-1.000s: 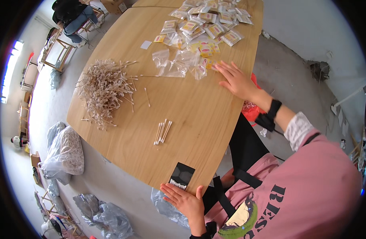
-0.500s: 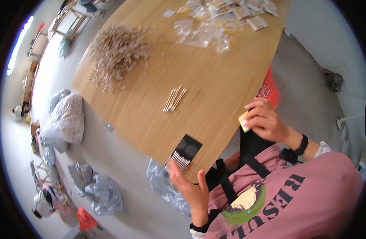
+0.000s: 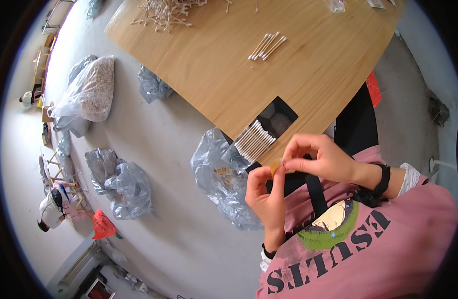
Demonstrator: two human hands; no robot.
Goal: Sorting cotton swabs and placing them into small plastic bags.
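My left hand (image 3: 270, 195) and my right hand (image 3: 321, 162) meet just off the table's near edge. Both pinch a small yellow piece (image 3: 275, 165), like a sticker or little packet; the fingers hide most of it. Right beyond them, a row of cotton swabs (image 3: 255, 141) lies side by side on a shiny black rectangular sheet or tray (image 3: 282, 113) at the corner of the wooden table (image 3: 308, 65). Farther off, a few loose cotton swabs (image 3: 267, 47) lie together on the wood.
A heap of cotton swabs (image 3: 169, 12) sits at the table's far left. Clear plastic packets (image 3: 337, 6) lie at the far edge. A grey plastic bag (image 3: 219, 174) stands below the near corner; a big bag of swabs (image 3: 96, 89) and other grey bags (image 3: 129, 187) are on the floor.
My hands have come together; the right hand moved left with the yellow piece, and the left hand left the swab row and joined it. The view has shifted nearer my body.
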